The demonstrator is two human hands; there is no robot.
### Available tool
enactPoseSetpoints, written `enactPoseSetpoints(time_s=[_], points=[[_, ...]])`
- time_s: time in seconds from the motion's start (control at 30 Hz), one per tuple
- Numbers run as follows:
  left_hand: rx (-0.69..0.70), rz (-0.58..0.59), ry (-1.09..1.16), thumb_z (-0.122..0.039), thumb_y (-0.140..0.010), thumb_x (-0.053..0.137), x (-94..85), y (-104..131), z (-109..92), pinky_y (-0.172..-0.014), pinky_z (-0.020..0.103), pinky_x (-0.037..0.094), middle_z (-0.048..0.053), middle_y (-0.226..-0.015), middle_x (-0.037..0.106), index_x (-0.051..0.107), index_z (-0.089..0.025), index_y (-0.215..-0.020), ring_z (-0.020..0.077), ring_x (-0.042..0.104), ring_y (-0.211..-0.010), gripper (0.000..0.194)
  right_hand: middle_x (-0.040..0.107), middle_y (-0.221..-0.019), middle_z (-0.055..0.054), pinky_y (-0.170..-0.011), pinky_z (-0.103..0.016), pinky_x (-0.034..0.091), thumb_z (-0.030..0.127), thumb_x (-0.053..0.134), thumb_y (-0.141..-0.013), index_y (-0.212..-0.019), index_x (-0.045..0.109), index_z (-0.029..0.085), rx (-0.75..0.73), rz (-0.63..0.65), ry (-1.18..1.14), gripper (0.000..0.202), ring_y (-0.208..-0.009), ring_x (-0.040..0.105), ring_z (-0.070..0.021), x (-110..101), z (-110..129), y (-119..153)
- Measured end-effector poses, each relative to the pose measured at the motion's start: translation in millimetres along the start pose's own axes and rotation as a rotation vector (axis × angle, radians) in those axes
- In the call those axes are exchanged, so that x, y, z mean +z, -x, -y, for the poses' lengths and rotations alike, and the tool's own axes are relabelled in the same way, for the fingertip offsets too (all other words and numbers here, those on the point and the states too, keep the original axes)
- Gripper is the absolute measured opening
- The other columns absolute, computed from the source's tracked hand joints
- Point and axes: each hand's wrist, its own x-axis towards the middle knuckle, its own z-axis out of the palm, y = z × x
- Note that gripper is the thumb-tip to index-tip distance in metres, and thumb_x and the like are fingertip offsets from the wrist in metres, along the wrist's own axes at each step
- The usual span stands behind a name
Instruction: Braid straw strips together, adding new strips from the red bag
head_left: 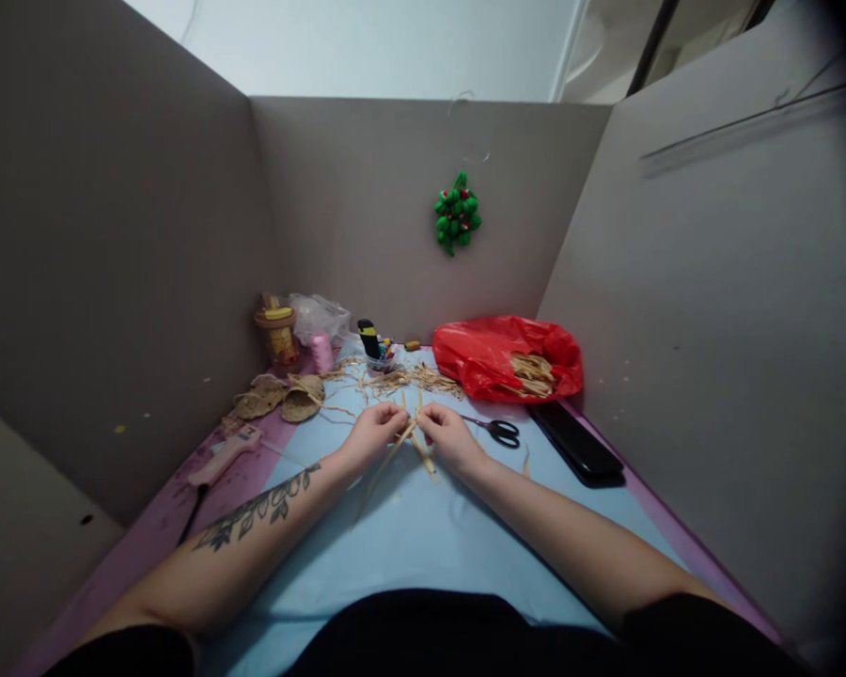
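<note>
Crossed strips of dry straw (423,455) hang between my hands above the blue table covering. My left hand (379,430) pinches them from the left, fingertips closed at the crossing. Close beside it, my right hand (448,432) pinches the strips from the right. Pale ends stick out above the fingers, and longer ends trail below toward me. The exact crossing is partly hidden by the fingertips. Black-handled scissors (504,432) lie just right of my right hand. Behind both hands spreads a pile of loose straw (423,378).
A red plastic bag (479,362) holding more straw stands back right, near a black flat case (576,444). At left lie a pink glue gun (227,457), woven straw pieces (303,399), pink thread (321,353) and a cup (280,338). Grey partitions (367,207) enclose the table.
</note>
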Motion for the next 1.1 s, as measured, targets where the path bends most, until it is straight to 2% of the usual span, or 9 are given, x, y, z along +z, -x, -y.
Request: enactPoseSetpoints(time_s=[0.13, 0.23, 0.3, 0.37, 0.43, 0.53, 0.7, 0.87, 1.1], points=[[-0.024, -0.039, 0.073, -0.040, -0.066, 0.064, -1.0, -2, -1, -0.058, 0.022, 0.044, 0.001, -0.066, 0.060, 0.053, -0.013, -0.075, 0.0103, 0.056, -0.059, 0.030, 0.041, -0.049, 0.006, -0.048, -0.021, 0.030, 0.032, 0.055, -0.072, -0.059, 0.045, 0.017, -0.003, -0.031, 0.010, 0.022, -0.047, 0.038, -0.0081, -2, -9, -3], [-0.046, -0.096, 0.121, -0.044, -0.072, 0.056, -5.5, -6, 3, -0.058, 0.023, 0.045, 0.002, -0.070, 0.060, 0.053, -0.014, -0.080, 0.0105, 0.057, -0.059, 0.032, 0.039, -0.047, 0.007, -0.043, -0.020, 0.027, 0.034, 0.057, -0.072, -0.061, 0.043, 0.019, 0.043, -0.023, -0.128, 0.024, -0.041, 0.035, -0.0069, -4, -19, -6], [-0.032, -0.134, 0.043, -0.043, -0.076, 0.050, -10.3, -11, 8, -0.057, 0.023, 0.044, 0.002, -0.071, 0.060, 0.053, -0.014, -0.082, 0.0108, 0.057, -0.059, 0.030, 0.035, -0.045, 0.009, -0.039, -0.019, 0.025, 0.035, 0.059, -0.071, -0.061, 0.041, 0.019, 0.077, 0.000, -0.289, 0.026, -0.038, 0.031, -0.0056, -7, -24, -10], [0.046, -0.133, -0.192, -0.037, -0.077, 0.048, -14.6, -15, 14, -0.058, 0.024, 0.043, 0.003, -0.070, 0.060, 0.055, -0.014, -0.081, 0.0118, 0.056, -0.060, 0.024, 0.033, -0.046, 0.009, -0.038, -0.018, 0.023, 0.034, 0.062, -0.069, -0.062, 0.041, 0.019, 0.096, 0.027, -0.449, 0.028, -0.037, 0.027, -0.0041, -12, -28, -14], [0.179, -0.088, -0.498, -0.028, -0.075, 0.051, -16.3, -17, 18, -0.064, 0.026, 0.043, 0.003, -0.072, 0.061, 0.059, -0.015, -0.078, 0.0131, 0.055, -0.066, 0.016, 0.034, -0.047, 0.009, -0.037, -0.016, 0.021, 0.032, 0.065, -0.067, -0.061, 0.041, 0.018, 0.115, 0.036, -0.572, 0.028, -0.038, 0.025, -0.0031, -19, -31, -17], [0.358, 0.066, -0.859, -0.020, -0.074, 0.052, -12.3, -14, 17, -0.073, 0.026, 0.041, 0.004, -0.081, 0.061, 0.064, -0.018, -0.079, 0.0151, 0.054, -0.078, 0.013, 0.038, -0.048, 0.008, -0.036, -0.015, 0.021, 0.029, 0.068, -0.064, -0.061, 0.042, 0.017, 0.163, 0.004, -0.698, 0.028, -0.039, 0.026, -0.0026, -26, -34, -22], [0.486, 0.333, -1.185, -0.023, -0.079, 0.049, -0.6, -9, 9, -0.074, 0.026, 0.039, 0.006, -0.087, 0.058, 0.065, -0.019, -0.081, 0.0172, 0.051, -0.084, 0.017, 0.038, -0.048, 0.007, -0.035, -0.014, 0.022, 0.025, 0.069, -0.062, -0.061, 0.044, 0.017, 0.219, 0.006, -0.778, 0.027, -0.039, 0.027, -0.0029, -29, -39, -23], [0.488, 0.405, -1.268, -0.022, -0.082, 0.046, -1.1, -13, 15, -0.072, 0.026, 0.039, 0.005, -0.086, 0.057, 0.063, -0.019, -0.081, 0.0173, 0.050, -0.083, 0.017, 0.040, -0.049, 0.007, -0.036, -0.014, 0.024, 0.023, 0.069, -0.063, -0.063, 0.045, 0.017, 0.211, 0.041, -0.792, 0.025, -0.040, 0.029, -0.0032, -28, -41, -23], [0.545, 0.298, -1.142, -0.020, -0.084, 0.042, -1.1, -13, 13, -0.075, 0.027, 0.039, 0.007, -0.088, 0.056, 0.059, -0.017, -0.089, 0.0178, 0.049, -0.085, 0.019, 0.038, -0.048, 0.007, -0.036, -0.015, 0.023, 0.024, 0.069, -0.064, -0.063, 0.043, 0.017, 0.228, 0.046, -0.804, 0.027, -0.040, 0.028, -0.0036, -31, -41, -23]])
